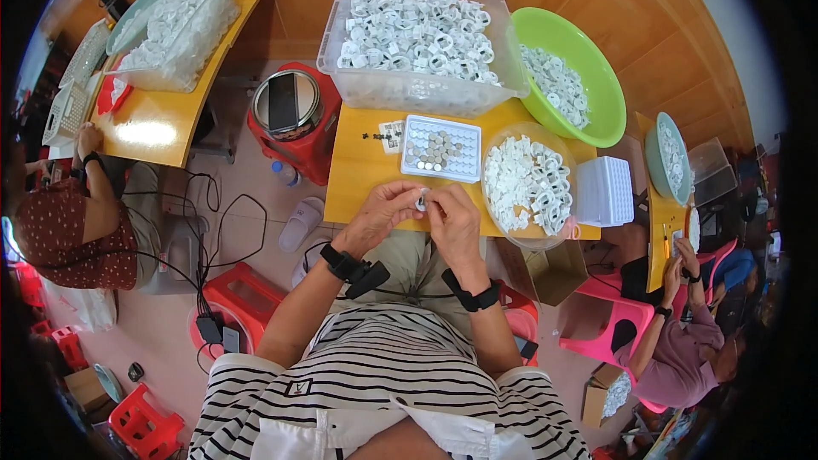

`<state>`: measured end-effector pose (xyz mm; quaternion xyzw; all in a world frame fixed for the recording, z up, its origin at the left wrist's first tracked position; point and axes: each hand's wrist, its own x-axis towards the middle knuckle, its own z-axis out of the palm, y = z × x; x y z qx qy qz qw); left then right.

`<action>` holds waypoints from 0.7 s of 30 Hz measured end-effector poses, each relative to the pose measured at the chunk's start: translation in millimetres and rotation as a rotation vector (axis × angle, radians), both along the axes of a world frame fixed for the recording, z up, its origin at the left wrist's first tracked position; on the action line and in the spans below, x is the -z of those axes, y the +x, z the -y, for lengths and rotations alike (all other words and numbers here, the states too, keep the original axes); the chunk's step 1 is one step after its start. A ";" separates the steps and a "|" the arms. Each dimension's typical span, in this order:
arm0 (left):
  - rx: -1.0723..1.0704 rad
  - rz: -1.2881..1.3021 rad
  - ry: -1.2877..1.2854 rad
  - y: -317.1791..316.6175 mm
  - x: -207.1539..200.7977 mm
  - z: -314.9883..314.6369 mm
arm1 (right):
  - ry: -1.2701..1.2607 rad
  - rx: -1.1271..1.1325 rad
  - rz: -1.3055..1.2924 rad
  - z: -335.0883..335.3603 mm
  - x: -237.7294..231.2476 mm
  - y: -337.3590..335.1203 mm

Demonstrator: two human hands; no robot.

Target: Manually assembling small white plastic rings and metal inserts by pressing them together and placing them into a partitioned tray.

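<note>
Just in front of the table's near edge, my left hand point(382, 211) and my right hand point(453, 220) meet, fingers pinched on one small white plastic part point(422, 201). Fingertips cover much of it, and a dark spot shows on its face. Straight beyond the hands lies a white tray point(464, 169) with small round coin-like metal discs point(439, 152) scattered in it. To the right of the tray, a round shallow dish point(492, 226) carries loose white plastic pieces point(511, 172) on its left and ring-shaped white parts point(545, 196) on its right.
Behind the tray stands a large clear bin point(409, 89) full of white parts, beside a green basin point(609, 77). Stacked white trays point(605, 192) sit at the table's right. A red stool point(319, 149) holds a tin with a phone point(284, 102). Two people work at side tables.
</note>
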<state>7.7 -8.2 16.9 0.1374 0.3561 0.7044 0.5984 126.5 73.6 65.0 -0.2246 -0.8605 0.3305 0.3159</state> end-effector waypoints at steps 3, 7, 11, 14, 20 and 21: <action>0.000 -0.006 -0.001 -0.4 3.2 0.1 | 0.026 0.008 -0.015 0.6 0.5 -0.1; -0.018 -0.033 -0.008 0.6 1.9 1.2 | 0.116 0.016 -0.036 5.9 2.5 0.8; -0.016 0.022 0.015 -0.2 3.7 2.1 | -0.125 0.100 -0.131 7.5 5.6 1.5; -0.028 0.070 0.034 -1.6 4.8 4.0 | -0.205 0.136 -0.135 7.9 -1.4 4.0; -0.036 0.096 0.025 -2.4 2.2 2.4 | -0.095 0.111 -0.133 9.7 -2.1 5.2; -0.034 0.104 0.025 -2.6 2.7 2.3 | -0.068 0.105 -0.145 10.7 -0.9 4.5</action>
